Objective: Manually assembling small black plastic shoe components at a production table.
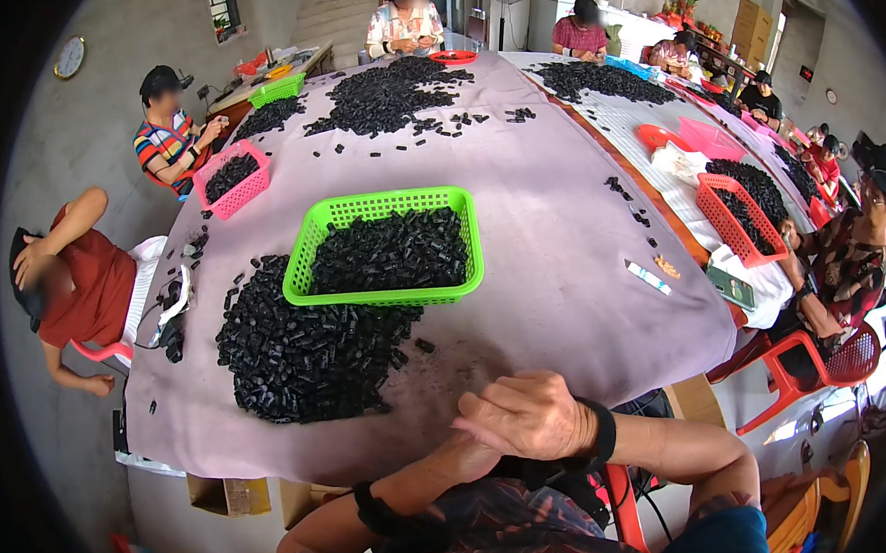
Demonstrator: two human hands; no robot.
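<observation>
- Right hand (528, 417) — fingers loosely curled, holding nothing — lies over the left forearm at lower centre.
- Left hand is hidden beneath it; I cannot tell its grip.
- Nearest, just left of the hands: a black parts pile (299, 354) on the cloth (553, 282).
- Above it, 1 green basket (385, 243) full of parts.
</observation>
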